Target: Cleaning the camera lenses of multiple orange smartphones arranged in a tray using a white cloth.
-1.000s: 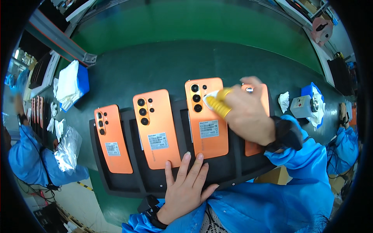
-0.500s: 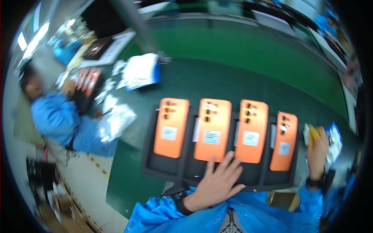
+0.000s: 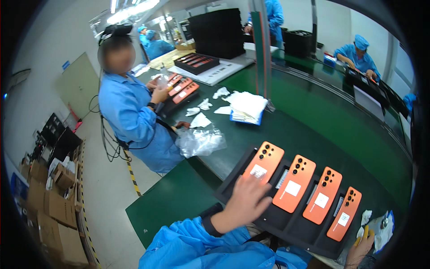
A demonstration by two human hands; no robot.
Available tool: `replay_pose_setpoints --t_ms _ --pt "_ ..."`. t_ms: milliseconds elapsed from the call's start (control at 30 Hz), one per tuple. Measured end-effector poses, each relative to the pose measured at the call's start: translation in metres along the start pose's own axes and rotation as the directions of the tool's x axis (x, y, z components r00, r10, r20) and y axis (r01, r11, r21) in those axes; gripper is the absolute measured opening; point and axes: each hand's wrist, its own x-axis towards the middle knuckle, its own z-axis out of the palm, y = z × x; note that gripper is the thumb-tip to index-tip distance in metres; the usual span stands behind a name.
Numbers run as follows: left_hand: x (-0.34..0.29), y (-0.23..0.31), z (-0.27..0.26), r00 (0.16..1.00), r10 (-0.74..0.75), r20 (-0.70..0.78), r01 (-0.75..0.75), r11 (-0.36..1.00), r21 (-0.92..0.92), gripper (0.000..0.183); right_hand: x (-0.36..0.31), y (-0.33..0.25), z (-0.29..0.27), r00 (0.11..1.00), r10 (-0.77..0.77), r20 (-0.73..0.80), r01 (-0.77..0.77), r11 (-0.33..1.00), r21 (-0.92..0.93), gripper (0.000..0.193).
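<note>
Orange smartphones lie back up in a black tray with slots: a leftmost phone (image 3: 264,162), a second phone (image 3: 296,179), a third phone (image 3: 323,193) and a rightmost phone (image 3: 346,210). Each bears a white label. My left hand (image 3: 244,204), slightly blurred, is over the lower end of the leftmost phone with its fingers apart; whether it touches the phone is unclear. At the tray's right, my right hand (image 3: 360,250) has yellow covers on two fingertips held apart. Those fingertips are beside a small white crumpled wipe (image 3: 360,232).
Past my right hand lies a blue and white packet (image 3: 384,233). A stack of white wipes (image 3: 246,107) and a clear plastic bag (image 3: 201,142) lie on the green table (image 3: 179,190). A co-worker (image 3: 130,103) at the left handles orange phones. Cardboard boxes (image 3: 58,206) stand on the floor.
The view has turned left, showing more of the co-worker and floor. My left hand has moved from below the middle phones to the leftmost phone. My right hand stays beside the packet.
</note>
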Motion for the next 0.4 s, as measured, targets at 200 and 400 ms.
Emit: replay_pose_setpoints --t_ms 200,400 --pt "-0.034 -0.081 -0.026 0.834 -0.482 -0.268 0.515 0.854 0.067 0.042 0.006 -0.111 -0.069 0.952 -0.192 0.238 0.172 0.98 0.101 0.046" --pt "-0.018 -0.106 -0.012 0.609 -0.606 0.513 0.781 0.341 -0.524 0.067 -0.017 -0.044 0.015 0.999 -0.004 0.053 -0.013 0.948 0.319 0.046"
